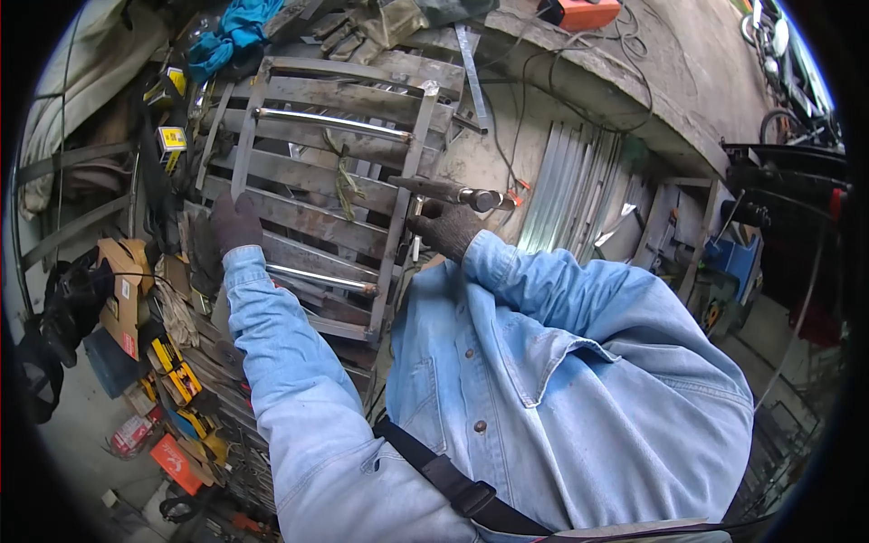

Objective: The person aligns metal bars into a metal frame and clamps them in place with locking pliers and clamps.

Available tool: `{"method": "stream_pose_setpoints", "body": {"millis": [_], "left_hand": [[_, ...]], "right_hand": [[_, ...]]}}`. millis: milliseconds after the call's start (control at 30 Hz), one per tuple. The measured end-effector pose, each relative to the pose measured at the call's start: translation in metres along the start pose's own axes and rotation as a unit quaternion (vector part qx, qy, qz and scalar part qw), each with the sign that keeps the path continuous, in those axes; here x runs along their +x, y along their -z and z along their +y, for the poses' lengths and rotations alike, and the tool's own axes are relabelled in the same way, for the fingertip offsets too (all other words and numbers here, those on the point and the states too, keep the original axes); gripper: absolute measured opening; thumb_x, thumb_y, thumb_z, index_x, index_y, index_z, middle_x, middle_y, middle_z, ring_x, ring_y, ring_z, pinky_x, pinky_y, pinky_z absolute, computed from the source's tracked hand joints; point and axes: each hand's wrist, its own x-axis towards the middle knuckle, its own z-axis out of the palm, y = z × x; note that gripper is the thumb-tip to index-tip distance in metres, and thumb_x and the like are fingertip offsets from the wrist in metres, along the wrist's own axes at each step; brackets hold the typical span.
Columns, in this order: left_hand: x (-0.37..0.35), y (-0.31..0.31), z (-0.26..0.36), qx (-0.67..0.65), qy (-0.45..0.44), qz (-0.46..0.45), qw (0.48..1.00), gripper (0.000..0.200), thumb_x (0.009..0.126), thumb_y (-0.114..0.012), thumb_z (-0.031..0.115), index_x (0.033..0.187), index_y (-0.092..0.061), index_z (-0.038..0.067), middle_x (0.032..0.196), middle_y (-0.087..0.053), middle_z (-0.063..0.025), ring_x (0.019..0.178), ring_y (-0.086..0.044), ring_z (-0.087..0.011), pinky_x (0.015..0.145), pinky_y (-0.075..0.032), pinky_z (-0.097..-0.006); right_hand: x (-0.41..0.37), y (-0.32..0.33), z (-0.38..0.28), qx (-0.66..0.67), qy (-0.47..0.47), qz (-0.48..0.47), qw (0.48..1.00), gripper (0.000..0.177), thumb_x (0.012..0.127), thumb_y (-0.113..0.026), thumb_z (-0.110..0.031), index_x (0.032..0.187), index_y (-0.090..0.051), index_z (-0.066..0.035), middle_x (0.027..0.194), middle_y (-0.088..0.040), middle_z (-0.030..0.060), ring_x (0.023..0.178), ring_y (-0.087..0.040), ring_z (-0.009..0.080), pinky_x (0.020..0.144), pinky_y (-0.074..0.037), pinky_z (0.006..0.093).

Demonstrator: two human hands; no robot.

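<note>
Both hands are wearing dark work gloves; sleeves are pale blue denim.

Left hand point(237, 222) is closing around the left upright of the metal frame point(308, 217), fingers curled over the bar. I am reading this as a firm grip, not a spread palm.

Right hand point(448, 228) is making a fist around a hammer point(453, 193), whose head is lying crosswise just above the knuckles. The hammer is sitting against the right upright of the frame, about halfway up. I cannot tell whether the metal is actually touching.

The frame is standing tilted in front of the person, leaning toward a concrete ledge point(579, 81). It is made of rusty flat slats, and two bright tubes point(330, 122) are running across it, one high and one low.

Around it I am noting:
- A spare pair of gloves point(371, 27) and a blue cloth point(231, 32) are lying beyond the top of the frame.
- An orange tool point(584, 11) is resting on the ledge, with cables trailing from it.
- Pale metal strips point(566, 185) are leaning just right of the hammer.
- Cardboard boxes point(122, 290) and small yellow packets point(172, 140) are cluttering the left side.

A black strap point(453, 484) is crossing the person's chest.
</note>
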Motion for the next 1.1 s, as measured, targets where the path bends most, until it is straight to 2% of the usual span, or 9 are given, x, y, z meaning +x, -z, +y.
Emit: {"method": "stream_pose_setpoints", "body": {"millis": [67, 200, 233, 267, 300, 433, 567, 733, 1100], "left_hand": [[-0.004, 0.019, 0.017, 0.024, -0.022, 0.020, 0.999, 0.045, 0.087, -0.056, 0.029, 0.119, -0.060, -0.003, 0.114, -0.062, -0.0277, 0.106, -0.060, -0.0439, 0.091, -0.047, -0.0463], [-0.004, 0.031, 0.023, 0.045, -0.019, -0.022, 0.999, 0.042, 0.088, -0.056, 0.034, 0.115, -0.061, 0.002, 0.108, -0.064, -0.0249, 0.099, -0.062, -0.0442, 0.085, -0.049, -0.0487], [-0.006, 0.028, 0.024, 0.071, -0.024, -0.016, 0.997, 0.041, 0.088, -0.056, 0.034, 0.113, -0.062, 0.003, 0.105, -0.064, -0.0254, 0.097, -0.062, -0.0449, 0.084, -0.048, -0.0497], [-0.007, 0.026, 0.026, 0.095, -0.027, -0.012, 0.995, 0.039, 0.088, -0.056, 0.034, 0.111, -0.062, 0.003, 0.102, -0.064, -0.0258, 0.095, -0.062, -0.0455, 0.082, -0.048, -0.0506], [-0.011, 0.025, 0.035, 0.110, -0.014, -0.023, 0.994, 0.037, 0.088, -0.054, 0.032, 0.109, -0.062, 0.003, 0.100, -0.064, -0.0266, 0.092, -0.061, -0.0462, 0.080, -0.048, -0.0515], [0.005, -0.022, 0.010, 0.026, -0.062, -0.041, 0.997, 0.034, 0.090, -0.052, 0.031, 0.105, -0.061, 0.001, 0.102, -0.064, -0.0268, 0.094, -0.061, -0.0464, 0.083, -0.048, -0.0505], [0.005, -0.041, -0.002, -0.022, -0.075, -0.031, 0.996, 0.032, 0.090, -0.052, 0.028, 0.101, -0.062, -0.001, 0.099, -0.064, -0.0277, 0.096, -0.060, -0.0461, 0.083, -0.046, -0.0496], [-0.001, -0.031, 0.008, -0.033, -0.069, -0.060, 0.995, 0.034, 0.089, -0.053, 0.028, 0.103, -0.062, -0.001, 0.099, -0.064, -0.0280, 0.094, -0.060, -0.0460, 0.083, -0.046, -0.0494], [-0.011, -0.038, 0.006, -0.040, -0.090, -0.029, 0.995, 0.034, 0.088, -0.053, 0.029, 0.101, -0.062, -0.002, 0.096, -0.064, -0.0275, 0.090, -0.060, -0.0469, 0.081, -0.047, -0.0500]], "right_hand": [[-0.009, 0.015, -0.013, -0.040, 0.003, -0.005, 0.999, 0.029, 0.087, -0.064, -0.030, 0.091, -0.069, -0.002, 0.075, -0.066, 0.0090, 0.067, -0.064, 0.0171, 0.060, -0.052, 0.0338], [-0.009, 0.013, -0.003, 0.204, 0.029, -0.070, 0.976, 0.026, 0.088, -0.065, -0.030, 0.088, -0.064, -0.003, 0.070, -0.062, 0.0053, 0.062, -0.061, 0.0159, 0.055, -0.050, 0.0322], [0.000, 0.005, 0.007, 0.234, 0.025, -0.099, 0.967, 0.029, 0.088, -0.059, -0.022, 0.117, -0.054, -0.017, 0.075, -0.061, 0.0050, 0.063, -0.059, 0.0138, 0.056, -0.051, 0.0304], [0.001, 0.005, 0.006, 0.261, 0.020, -0.129, 0.956, 0.060, 0.089, -0.053, -0.015, 0.146, -0.043, -0.031, 0.081, -0.061, 0.0047, 0.063, -0.058, 0.0117, 0.058, -0.052, 0.0285], [0.001, 0.004, 0.007, 0.266, 0.021, -0.126, 0.955, 0.060, 0.089, -0.053, -0.015, 0.146, -0.043, -0.031, 0.081, -0.061, 0.0047, 0.063, -0.058, 0.0117, 0.058, -0.052, 0.0285], [-0.016, 0.012, -0.004, 0.319, -0.070, -0.036, 0.945, 0.026, 0.086, -0.065, -0.020, 0.103, -0.070, -0.002, 0.079, -0.068, 0.0077, 0.066, -0.066, 0.0148, 0.063, -0.056, 0.0277], [-0.013, 0.005, 0.015, 0.391, -0.060, -0.050, 0.917, 0.014, 0.089, -0.064, -0.013, 0.094, -0.066, 0.000, 0.076, -0.067, 0.0083, 0.070, -0.068, 0.0170, 0.060, -0.056, 0.0299], [-0.021, 0.013, 0.013, 0.420, -0.100, -0.067, 0.899, 0.025, 0.087, -0.066, -0.016, 0.109, -0.069, -0.004, 0.083, -0.068, 0.0084, 0.067, -0.066, 0.0157, 0.064, -0.057, 0.0293], [-0.019, 0.021, 0.023, 0.387, -0.063, -0.059, 0.918, 0.019, 0.086, -0.070, -0.016, 0.097, -0.067, 0.000, 0.077, -0.067, 0.0069, 0.066, -0.065, 0.0142, 0.060, -0.055, 0.0288]]}}
